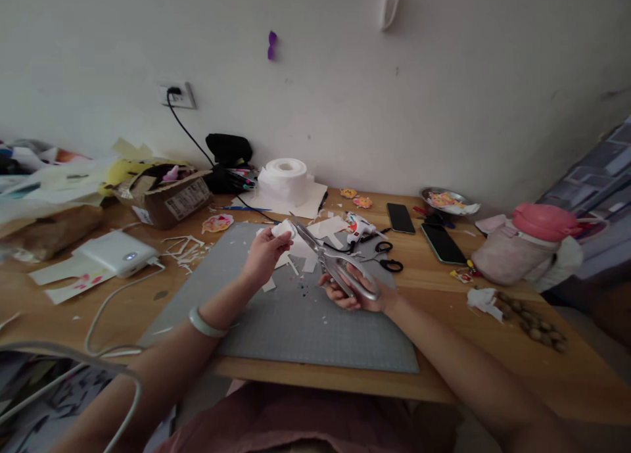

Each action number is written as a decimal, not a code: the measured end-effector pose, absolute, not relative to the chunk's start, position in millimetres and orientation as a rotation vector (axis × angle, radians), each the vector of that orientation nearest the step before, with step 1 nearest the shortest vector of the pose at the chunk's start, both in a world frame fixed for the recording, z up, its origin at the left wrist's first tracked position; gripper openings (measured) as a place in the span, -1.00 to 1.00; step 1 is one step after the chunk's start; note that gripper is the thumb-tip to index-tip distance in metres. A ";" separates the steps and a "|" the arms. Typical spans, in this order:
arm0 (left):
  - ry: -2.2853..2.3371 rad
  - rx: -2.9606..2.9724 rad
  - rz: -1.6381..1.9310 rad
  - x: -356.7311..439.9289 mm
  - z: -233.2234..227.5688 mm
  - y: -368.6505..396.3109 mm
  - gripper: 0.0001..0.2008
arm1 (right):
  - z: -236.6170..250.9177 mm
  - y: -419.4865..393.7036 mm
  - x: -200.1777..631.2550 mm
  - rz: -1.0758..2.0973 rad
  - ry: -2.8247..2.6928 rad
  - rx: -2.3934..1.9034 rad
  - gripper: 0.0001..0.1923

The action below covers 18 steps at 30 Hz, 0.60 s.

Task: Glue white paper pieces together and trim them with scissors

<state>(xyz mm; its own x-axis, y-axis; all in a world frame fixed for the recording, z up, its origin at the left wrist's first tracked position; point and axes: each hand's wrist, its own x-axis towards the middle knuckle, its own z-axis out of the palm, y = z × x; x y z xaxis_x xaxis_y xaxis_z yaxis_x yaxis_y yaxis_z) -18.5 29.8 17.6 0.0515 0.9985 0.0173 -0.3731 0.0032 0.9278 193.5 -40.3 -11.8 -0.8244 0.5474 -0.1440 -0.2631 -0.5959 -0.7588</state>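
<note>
My right hand (352, 292) is wrapped round the handles of large silver scissors (340, 269), their blades pointing up and left. My left hand (266, 252) pinches a small white piece of paper (283, 229) beside the blades; whether the blades touch it I cannot tell. Both hands are above a grey cutting mat (315, 338). White paper scraps (309, 263) lie on the mat beneath them. Just right of the scissors are black-handled scissors (391, 265) and a white glue gun (357, 226) on the mat's far side.
Behind the mat stands a white roll (283, 183). An open cardboard box (167, 196) and a white power bank (118, 252) with a cable are on the left. Two phones (442, 242), a metal bowl (446, 200) and a pink-lidded container (522, 249) are on the right.
</note>
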 end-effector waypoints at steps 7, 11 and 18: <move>0.862 0.905 1.345 -19.4 17.8 29.1 -0.72 | -14.1 -40.8 192.6 2.361 -1.106 -0.475 -0.32; 0.875 0.925 1.378 -19.2 18.0 29.6 -0.73 | -16.0 -40.1 193.5 2.375 -1.122 -0.449 -0.30; 0.907 0.943 1.417 -17.7 16.3 29.7 -0.71 | -15.4 -41.2 194.3 2.340 -1.157 -0.450 -0.34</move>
